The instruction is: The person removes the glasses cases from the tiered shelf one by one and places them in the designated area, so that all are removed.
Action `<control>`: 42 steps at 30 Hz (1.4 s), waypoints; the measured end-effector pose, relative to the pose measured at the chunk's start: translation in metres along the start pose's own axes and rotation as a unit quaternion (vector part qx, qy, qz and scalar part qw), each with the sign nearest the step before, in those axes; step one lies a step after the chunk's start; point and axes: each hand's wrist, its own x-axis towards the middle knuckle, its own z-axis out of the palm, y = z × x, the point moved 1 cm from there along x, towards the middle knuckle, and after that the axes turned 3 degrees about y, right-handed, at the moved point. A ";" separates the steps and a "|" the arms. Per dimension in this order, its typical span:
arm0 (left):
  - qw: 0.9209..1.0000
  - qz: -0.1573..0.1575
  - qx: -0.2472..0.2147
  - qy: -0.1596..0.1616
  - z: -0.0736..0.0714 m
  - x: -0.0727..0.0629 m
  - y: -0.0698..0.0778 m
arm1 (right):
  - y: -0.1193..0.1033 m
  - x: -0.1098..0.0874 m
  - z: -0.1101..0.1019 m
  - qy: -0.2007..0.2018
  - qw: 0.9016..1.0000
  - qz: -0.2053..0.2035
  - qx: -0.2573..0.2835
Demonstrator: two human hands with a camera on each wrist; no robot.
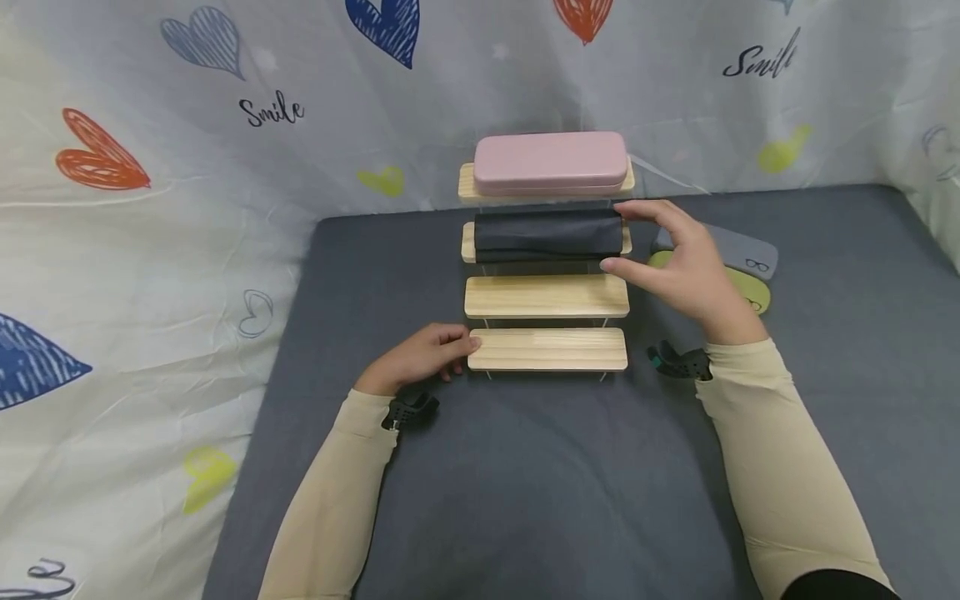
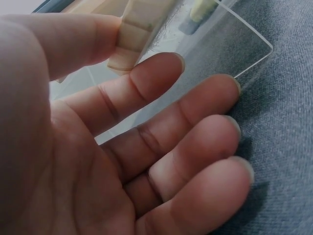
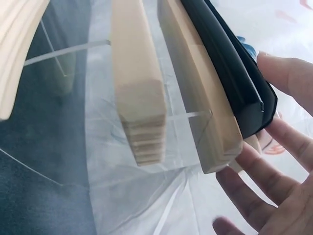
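A stepped display stand with wooden boards [image 1: 546,297] on clear supports stands on the grey cloth. A black glasses case [image 1: 549,235] lies on its second board from the top. My right hand [image 1: 686,267] holds that case by its right end, thumb at the near edge, index finger at the far one. In the right wrist view the other fingers [image 3: 254,178] reach past the board's end. My left hand [image 1: 420,354] pinches the left end of the lowest board [image 1: 551,350], thumb on top. Its remaining fingers [image 2: 210,100] hang beside the clear side panel [image 2: 244,46].
A pink glasses case [image 1: 551,162] rests on the top board. Right of the stand, partly behind my right hand, lie a grey-blue case [image 1: 738,250] and a yellow-green case [image 1: 750,290]. A white curtain [image 1: 450,108] printed with hearts hangs along the table's back and left.
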 end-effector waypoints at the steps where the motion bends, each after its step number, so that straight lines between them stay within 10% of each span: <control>1: 1.000 0.001 0.000 0.000 0.000 0.000 0.000 | 0.000 0.001 0.001 0.001 1.000 -0.001 0.001; 42: 1.000 0.013 0.000 -0.006 -0.002 0.000 -0.002 | 0.008 0.002 0.010 0.009 1.000 0.003 0.009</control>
